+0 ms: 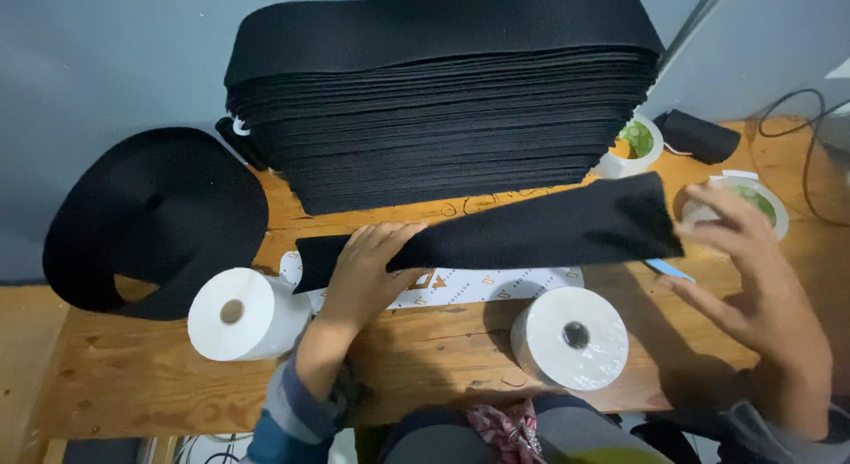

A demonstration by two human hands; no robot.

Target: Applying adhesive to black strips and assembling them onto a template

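Two hands work one black strip (531, 229): left hand (367, 269) fingers grip its left end. Right hand (753, 278) spread open, blurred, near the right end, above the tabletop (443, 358). White rolls (239, 313) lie near.

White rolls (243, 313), tape reels (636, 141)

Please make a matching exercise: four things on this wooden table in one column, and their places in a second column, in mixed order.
Things:
1. black fabric strip
2. tall black stack
3. big black coil
4. white roll

Places:
A. far left, over the table edge
B. near edge, right of centre
C. under the left hand
D. at the back, against the wall

Pairs: 1-C, 2-D, 3-A, 4-B
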